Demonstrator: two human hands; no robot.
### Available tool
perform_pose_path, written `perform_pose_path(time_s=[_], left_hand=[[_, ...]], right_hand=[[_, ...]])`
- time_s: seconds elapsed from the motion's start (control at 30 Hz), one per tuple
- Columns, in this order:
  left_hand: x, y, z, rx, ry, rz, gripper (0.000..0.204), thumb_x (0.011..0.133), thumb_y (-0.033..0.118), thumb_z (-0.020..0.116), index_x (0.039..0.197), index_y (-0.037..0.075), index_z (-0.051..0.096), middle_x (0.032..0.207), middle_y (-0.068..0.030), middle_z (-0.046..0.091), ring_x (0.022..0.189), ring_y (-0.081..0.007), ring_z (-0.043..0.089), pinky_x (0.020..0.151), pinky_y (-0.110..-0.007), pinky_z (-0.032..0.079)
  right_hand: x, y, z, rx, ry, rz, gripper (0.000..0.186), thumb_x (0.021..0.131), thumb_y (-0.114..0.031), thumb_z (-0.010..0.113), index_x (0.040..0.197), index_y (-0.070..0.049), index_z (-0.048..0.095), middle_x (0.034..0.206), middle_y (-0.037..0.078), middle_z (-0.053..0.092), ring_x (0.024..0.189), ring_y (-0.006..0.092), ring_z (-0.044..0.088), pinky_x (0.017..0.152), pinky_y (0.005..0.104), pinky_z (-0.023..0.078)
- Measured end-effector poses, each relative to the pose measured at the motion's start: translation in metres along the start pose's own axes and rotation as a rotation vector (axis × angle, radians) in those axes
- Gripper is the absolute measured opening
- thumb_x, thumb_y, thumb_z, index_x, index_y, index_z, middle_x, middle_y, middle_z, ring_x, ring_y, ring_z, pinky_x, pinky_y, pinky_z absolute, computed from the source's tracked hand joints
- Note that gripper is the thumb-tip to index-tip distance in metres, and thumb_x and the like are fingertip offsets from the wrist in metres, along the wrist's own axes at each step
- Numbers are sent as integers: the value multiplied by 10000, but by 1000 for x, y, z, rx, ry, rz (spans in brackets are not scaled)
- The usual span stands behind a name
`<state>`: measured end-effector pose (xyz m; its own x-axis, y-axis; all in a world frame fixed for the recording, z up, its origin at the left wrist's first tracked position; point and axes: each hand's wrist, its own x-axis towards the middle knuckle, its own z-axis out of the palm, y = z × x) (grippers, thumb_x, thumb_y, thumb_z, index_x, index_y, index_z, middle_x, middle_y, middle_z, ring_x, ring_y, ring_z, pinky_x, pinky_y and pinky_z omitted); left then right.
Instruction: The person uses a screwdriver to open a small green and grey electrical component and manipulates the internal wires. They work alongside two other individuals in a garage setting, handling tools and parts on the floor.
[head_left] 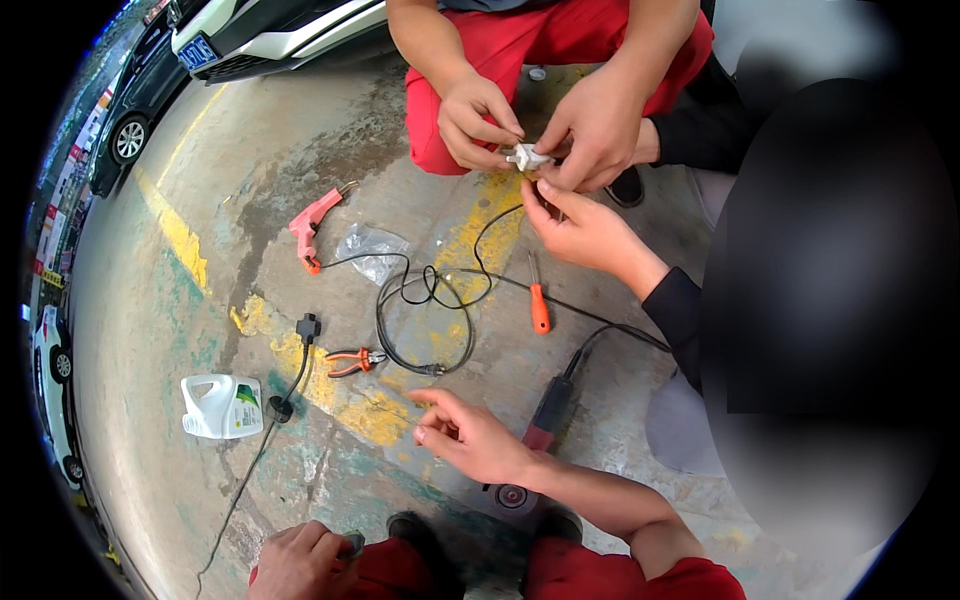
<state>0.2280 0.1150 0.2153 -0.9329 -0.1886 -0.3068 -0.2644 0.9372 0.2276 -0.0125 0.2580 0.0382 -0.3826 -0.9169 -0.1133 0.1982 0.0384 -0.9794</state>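
Basically both own hands are well apart, low in view. R hand (475,437) hangs over the floor, nothing in it, index stretched out to the left & other fingers loosely bent. Orange-handled pliers (366,358) lie nearest its fingertips, up & left, w/ a black plug end (434,370) of the cable coil (379,325) just above; no contact w/ either. Grinder (550,405), dark & red, lies on the floor by the R wrist, disc partly under the forearm. L hand (298,555) is curled at the bottom edge, nr the red trouser leg; small dark-green thing (352,545) at its fingers, can't tell what it is or if it's gripped.

Opp. side: co-worker in red trousers (440,125) has a white plug (528,157) btwn both hands' fingers; 2nd person's hand (595,235), black sleeve, reaches in just below it. Also on floor: orange screwdriver (540,308) R of coil, pink pistol-shaped tool (314,222) & clear plastic bag (372,252) up L, black connector (308,328) L, white jug (222,410) far L
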Motion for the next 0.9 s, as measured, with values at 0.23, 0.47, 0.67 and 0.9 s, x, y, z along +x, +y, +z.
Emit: perform_pose_path(time_s=[0.23, 0.47, 0.67, 0.9], left_hand=[[20, -2, 3, 27, -4, 106, 199, 741, 125, 857, 812, 120, 671, 775, -42, 608, 689, -273, 684, 596, -401, 553], [26, 5, 2, 21, -1, 164, 201, 748, 132, 846, 791, 127, 649, 750, -45, 591, 655, -275, 672, 578, -404, 545], [21, 3, 3, 9, 2, 177, 203, 748, 124, 839, 783, 123, 639, 735, -48, 579, 638, -273, 663, 572, -401, 541], [18, 5, -1, 5, 28, 192, 215, 741, 103, 831, 777, 117, 620, 728, -52, 573, 633, -278, 657, 573, -402, 542]], right_hand=[[-5, 10, -8, 31, 49, -25, 481, 1094, -151, 624, 1527, -15, 465, 982, 29, 689, 811, 98, 601, 754, 291, 514], [-5, 15, -15, 142, 165, -22, 529, 1088, -152, 638, 1540, -2, 411, 954, 43, 706, 755, 95, 606, 689, 293, 505], [8, -5, -30, 249, 316, -118, 774, 1100, -105, 607, 1701, -26, 126, 1026, 74, 711, 767, 73, 609, 691, 249, 521], [17, -25, -43, 253, 407, -182, 798, 1104, -73, 579, 1712, -40, 63, 1018, 82, 709, 750, 58, 593, 697, 234, 513]])
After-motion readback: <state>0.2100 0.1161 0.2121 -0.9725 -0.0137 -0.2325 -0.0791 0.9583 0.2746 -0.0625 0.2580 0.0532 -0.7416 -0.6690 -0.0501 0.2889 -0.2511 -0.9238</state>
